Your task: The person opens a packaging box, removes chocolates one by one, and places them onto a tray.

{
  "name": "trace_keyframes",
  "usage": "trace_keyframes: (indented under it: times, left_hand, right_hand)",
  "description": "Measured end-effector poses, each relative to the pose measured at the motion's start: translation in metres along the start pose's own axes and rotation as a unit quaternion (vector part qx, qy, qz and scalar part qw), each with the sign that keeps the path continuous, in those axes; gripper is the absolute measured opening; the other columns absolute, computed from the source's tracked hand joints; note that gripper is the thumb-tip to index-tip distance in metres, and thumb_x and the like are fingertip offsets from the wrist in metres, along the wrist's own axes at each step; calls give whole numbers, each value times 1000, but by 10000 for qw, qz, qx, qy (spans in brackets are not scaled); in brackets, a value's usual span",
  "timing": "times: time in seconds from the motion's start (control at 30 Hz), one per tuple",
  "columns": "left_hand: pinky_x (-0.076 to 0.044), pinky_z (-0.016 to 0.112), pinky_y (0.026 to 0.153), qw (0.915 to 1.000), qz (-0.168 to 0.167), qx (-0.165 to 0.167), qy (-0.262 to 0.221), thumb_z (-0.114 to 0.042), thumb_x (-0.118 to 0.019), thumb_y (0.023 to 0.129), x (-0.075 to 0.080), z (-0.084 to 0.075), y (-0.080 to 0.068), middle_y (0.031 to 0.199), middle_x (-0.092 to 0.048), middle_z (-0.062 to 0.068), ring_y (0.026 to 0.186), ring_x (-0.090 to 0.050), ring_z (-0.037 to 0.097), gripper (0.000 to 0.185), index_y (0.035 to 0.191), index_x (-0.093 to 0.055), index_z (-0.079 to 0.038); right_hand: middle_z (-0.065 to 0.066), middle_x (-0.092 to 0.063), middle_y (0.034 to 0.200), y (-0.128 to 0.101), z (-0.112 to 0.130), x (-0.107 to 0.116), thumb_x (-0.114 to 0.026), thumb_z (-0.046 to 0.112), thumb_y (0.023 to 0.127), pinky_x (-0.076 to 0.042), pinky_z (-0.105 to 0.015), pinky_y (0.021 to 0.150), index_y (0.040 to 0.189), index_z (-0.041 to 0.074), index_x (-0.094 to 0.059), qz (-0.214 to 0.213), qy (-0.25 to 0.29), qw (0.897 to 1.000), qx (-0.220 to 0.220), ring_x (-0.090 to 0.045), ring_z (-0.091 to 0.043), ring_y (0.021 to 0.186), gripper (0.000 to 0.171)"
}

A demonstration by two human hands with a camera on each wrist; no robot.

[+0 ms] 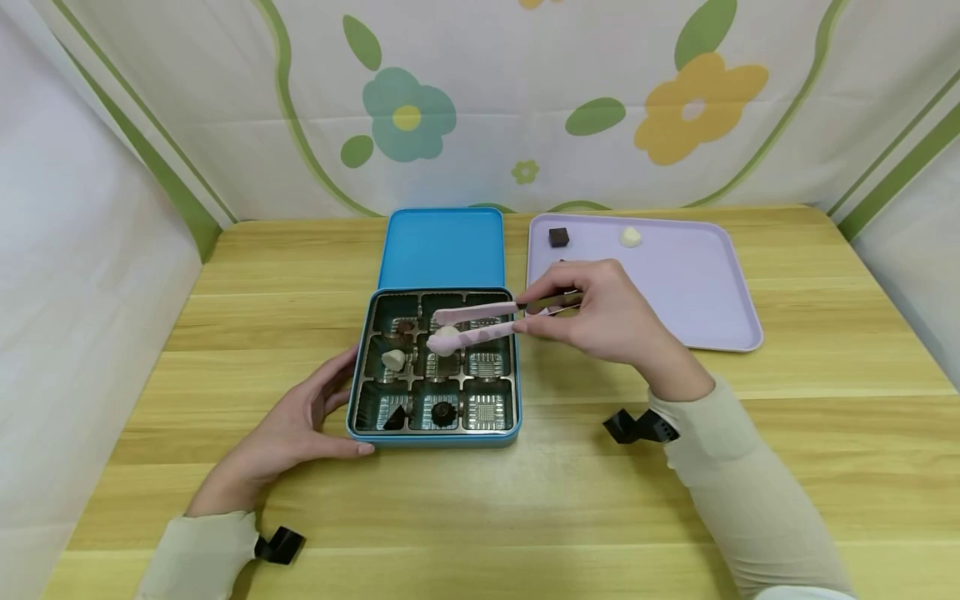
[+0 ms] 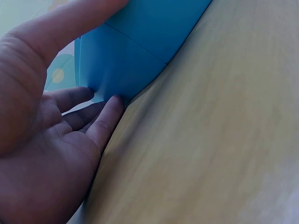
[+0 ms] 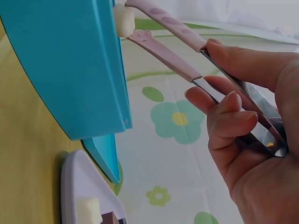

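My right hand (image 1: 600, 317) pinches pink-tipped metal tongs (image 1: 480, 323), and the tongs grip a white chocolate (image 1: 447, 339) above the middle of the blue tin box (image 1: 435, 437). The wrist view shows the same tongs (image 3: 173, 44) squeezing the white piece (image 3: 124, 19) over the tin's wall (image 3: 70, 70). My left hand (image 1: 300, 421) rests open against the tin's near left corner, fingers flat on its side (image 2: 121, 70). The tin's tray holds a white piece (image 1: 393, 360), a dark round one (image 1: 443, 411), a dark triangular one (image 1: 394, 417) and a brown one (image 1: 406, 326).
The tin's blue lid (image 1: 442, 247) lies behind the box. A lilac tray (image 1: 697, 292) to the right carries a dark square chocolate (image 1: 558, 237) and a white one (image 1: 631, 237). Patterned cloth walls surround the wooden table (image 1: 750, 417).
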State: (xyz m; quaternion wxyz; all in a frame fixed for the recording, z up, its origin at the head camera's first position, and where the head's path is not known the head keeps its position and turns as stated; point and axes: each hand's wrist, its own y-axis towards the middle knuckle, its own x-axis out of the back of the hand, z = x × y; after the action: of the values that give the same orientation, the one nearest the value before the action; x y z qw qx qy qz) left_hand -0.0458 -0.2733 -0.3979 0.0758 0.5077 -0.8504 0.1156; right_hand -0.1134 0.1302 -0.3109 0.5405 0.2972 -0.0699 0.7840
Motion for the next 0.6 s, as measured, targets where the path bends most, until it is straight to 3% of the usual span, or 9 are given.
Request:
trace_keyframes:
  times: [0.37, 0.6]
  left_hand:
    - [-41, 8, 116, 9999, 95, -131, 23, 1, -94, 78, 1, 1, 3, 177, -27, 16, 149, -40, -7, 122, 174, -21, -23]
    - [-42, 8, 115, 9998, 72, -182, 58, 2, -94, 77, 2, 2, -2, 177, -28, 16, 149, -42, -5, 122, 173, -23, -22]
  right_hand:
    - [-4, -80, 96, -15, -6, 24, -94, 15, 84, -51, -21, 59, 101, 16, -86, -547, -14, 9977, -406, -66, -15, 73, 18]
    - [10, -80, 92, -41, -24, 46, -92, 11, 86, -59, -17, 64, 105, 9, -85, -915, 110, 9923, -823, -74, -7, 78, 20]
